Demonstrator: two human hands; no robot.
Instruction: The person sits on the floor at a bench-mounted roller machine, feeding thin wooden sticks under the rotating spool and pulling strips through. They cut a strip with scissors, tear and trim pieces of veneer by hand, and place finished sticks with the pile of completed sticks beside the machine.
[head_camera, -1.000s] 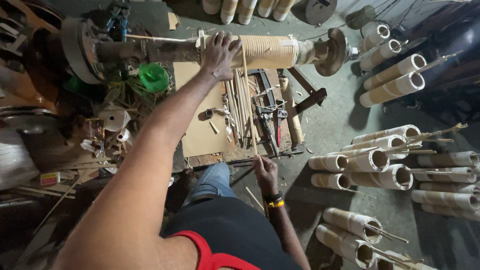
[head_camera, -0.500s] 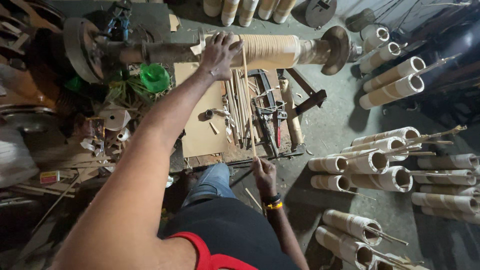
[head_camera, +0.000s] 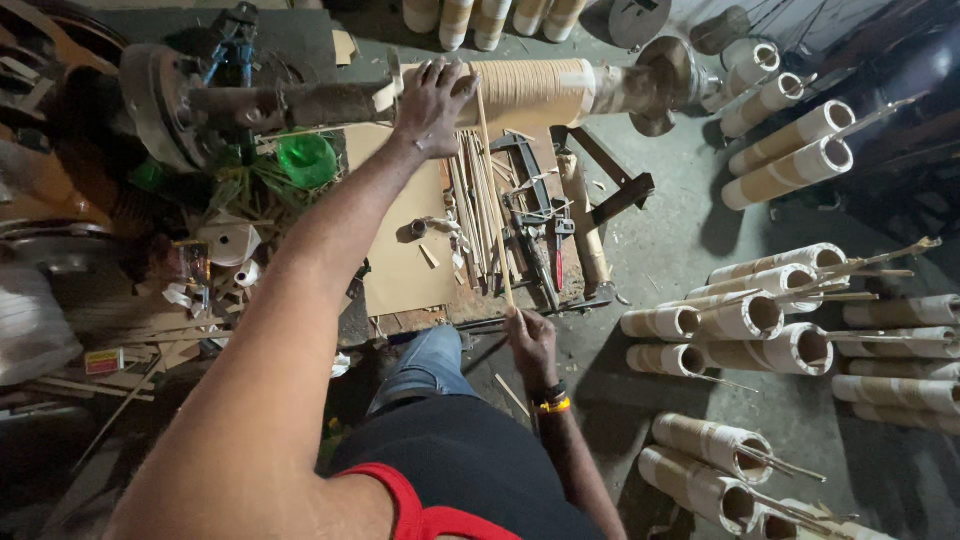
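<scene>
Left hand (head_camera: 432, 100) stretched out, palm down, fingers spread and curled over the tan wound cylinder (head_camera: 530, 88) mounted on a horizontal shaft (head_camera: 290, 102). Hand rests on the cylinder's left end, touching it; nothing pinched between the fingers that I can see.

Right hand (head_camera: 530, 345) lower, well below the cylinder, closed around the bottom end of a thin wooden stick (head_camera: 494, 195). Stick runs from this hand up to the cylinder, its top end lying against the winding just right of the left hand.

Below the cylinder: a flat sheet of cardboard (head_camera: 400, 270) on a low wooden board, with a bundle of similar sticks (head_camera: 472, 215) lying lengthwise on it, beside the held stick. Right of the bundle, dark metal tools (head_camera: 535, 235) and a pale tube (head_camera: 583, 225) lying alongside.

Left of the cylinder, the shaft ends in a large rusty disc (head_camera: 155, 100). Under the shaft, a green plastic cup (head_camera: 305, 160) among scraps and paper litter.

Right of the cylinder, on the concrete floor (head_camera: 670, 230), many finished rolls (head_camera: 760, 318) lie on their sides, some with sticks poking from their open ends. More rolls stand above the cylinder at the frame's top edge.

Person's knee in blue jeans (head_camera: 425, 365) shows just left of the right hand.
</scene>
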